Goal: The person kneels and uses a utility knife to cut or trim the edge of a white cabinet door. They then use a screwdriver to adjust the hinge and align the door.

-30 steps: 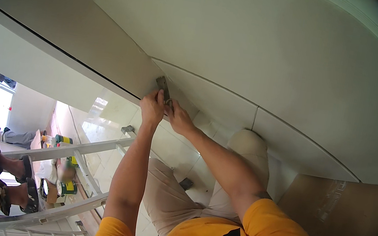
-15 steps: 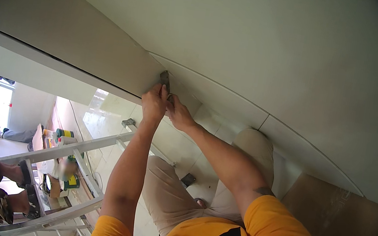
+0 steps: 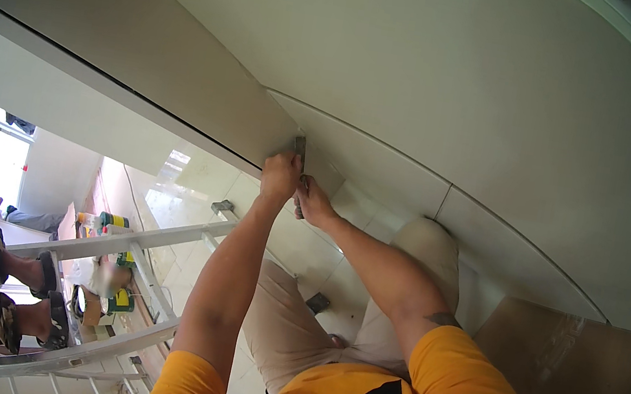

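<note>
Both my hands are closed at the inner corner between the beige panels. My left hand (image 3: 280,178) grips a dark, flat, narrow tool (image 3: 300,146), whose upper end sticks out above the fingers against the panel (image 3: 188,65). Just right of it and a little lower, my right hand (image 3: 318,203) is closed on a dark piece (image 3: 299,210) that shows below its fingers. Whether the two dark parts are one tool cannot be made out, since the fingers cover the middle.
A metal stepladder (image 3: 114,243) stands at left, with another person's feet (image 3: 48,320) on it. Beyond are tubs (image 3: 113,221) and rolls (image 3: 85,305). Brown board (image 3: 551,375) lies at right. A dark block (image 3: 318,303) is on the tiled floor by my knees.
The view has shifted slightly. My hands have slid a little lower along the corner, the dark tool stands more upright, and a dark piece now shows below my right hand.
</note>
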Action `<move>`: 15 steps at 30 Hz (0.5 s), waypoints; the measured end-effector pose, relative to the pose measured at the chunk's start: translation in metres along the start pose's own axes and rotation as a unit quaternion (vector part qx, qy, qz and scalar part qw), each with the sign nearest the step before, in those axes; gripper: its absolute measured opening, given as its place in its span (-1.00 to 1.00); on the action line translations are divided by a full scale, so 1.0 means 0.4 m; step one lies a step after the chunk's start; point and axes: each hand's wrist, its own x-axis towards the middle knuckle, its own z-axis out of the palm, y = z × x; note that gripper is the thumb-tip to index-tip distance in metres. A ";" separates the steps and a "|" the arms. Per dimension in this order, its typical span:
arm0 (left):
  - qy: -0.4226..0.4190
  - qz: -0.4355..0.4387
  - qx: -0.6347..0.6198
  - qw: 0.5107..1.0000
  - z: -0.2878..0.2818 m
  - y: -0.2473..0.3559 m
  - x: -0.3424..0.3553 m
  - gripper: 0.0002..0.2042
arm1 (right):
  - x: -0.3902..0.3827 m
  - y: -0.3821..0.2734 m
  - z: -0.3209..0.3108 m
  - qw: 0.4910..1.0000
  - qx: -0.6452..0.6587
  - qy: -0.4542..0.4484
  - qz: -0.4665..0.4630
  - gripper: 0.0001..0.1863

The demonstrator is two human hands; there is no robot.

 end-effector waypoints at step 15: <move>0.041 0.002 -0.025 0.999 -0.095 0.043 0.007 -0.69 | 0.018 -0.080 0.003 0.954 -0.222 0.053 -0.196 -0.58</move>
